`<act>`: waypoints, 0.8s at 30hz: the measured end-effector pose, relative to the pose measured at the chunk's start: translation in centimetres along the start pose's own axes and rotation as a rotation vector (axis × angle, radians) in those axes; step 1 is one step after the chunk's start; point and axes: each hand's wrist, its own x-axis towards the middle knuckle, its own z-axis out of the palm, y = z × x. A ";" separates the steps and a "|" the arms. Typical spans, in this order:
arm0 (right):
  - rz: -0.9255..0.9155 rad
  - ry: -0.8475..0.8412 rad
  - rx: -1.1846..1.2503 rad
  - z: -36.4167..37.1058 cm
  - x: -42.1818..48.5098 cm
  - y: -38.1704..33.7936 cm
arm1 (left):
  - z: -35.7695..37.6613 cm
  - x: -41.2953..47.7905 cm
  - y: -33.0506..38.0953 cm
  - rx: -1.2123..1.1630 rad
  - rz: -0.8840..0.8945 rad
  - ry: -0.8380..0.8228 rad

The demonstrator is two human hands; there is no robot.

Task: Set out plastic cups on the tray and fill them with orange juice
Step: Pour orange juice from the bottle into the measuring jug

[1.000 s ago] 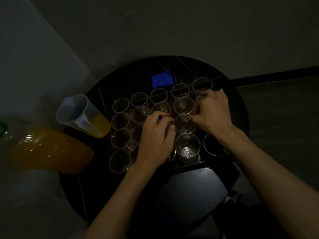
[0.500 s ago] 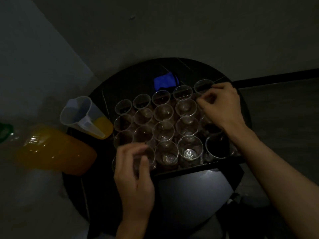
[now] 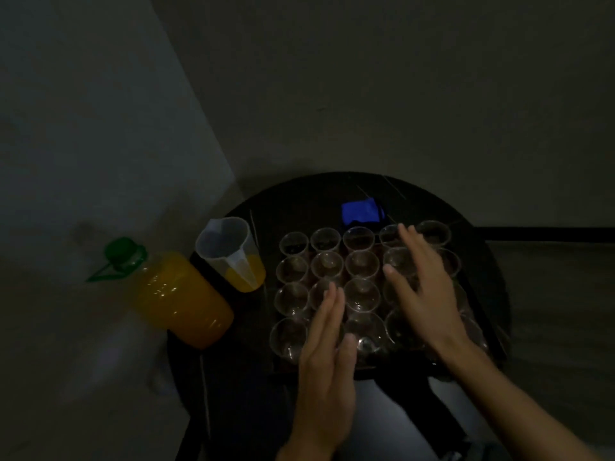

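Note:
Several clear plastic cups [image 3: 361,264] stand upright in rows on a dark tray [image 3: 392,369] on a round black table. They look empty. My left hand [image 3: 327,354] hovers flat over the near cups, fingers straight and together. My right hand [image 3: 421,287] is spread flat above the right-hand cups, hiding some of them. Neither hand holds anything. A translucent jug [image 3: 233,252] with a little orange juice stands left of the tray. Further left, a big orange juice bottle [image 3: 176,294] with a green cap stands at the table's left edge.
A blue cloth [image 3: 361,212] lies on the table [image 3: 299,201] behind the cups. A pale wall rises on the left and a dark one behind. The scene is very dim.
Both hands have let go of the cups and flattened out above them. The left hand moved forward over the near rows. The camera tilted up, so the table sits lower in view.

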 end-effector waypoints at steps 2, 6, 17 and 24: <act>-0.023 -0.028 -0.001 1.6 0.8 -1.7 | -1.9 1.2 -0.1 0.034 0.023 0.022; -0.071 -0.120 -0.032 5.6 2.5 -4.8 | -5.9 2.6 -0.7 0.100 0.025 0.074; -0.219 -0.318 -0.003 15.6 3.0 -12.9 | -15.8 2.5 -3.9 0.187 0.039 0.225; -0.345 -0.354 0.012 20.3 4.1 -18.7 | -20.2 0.7 -7.8 0.296 0.146 0.720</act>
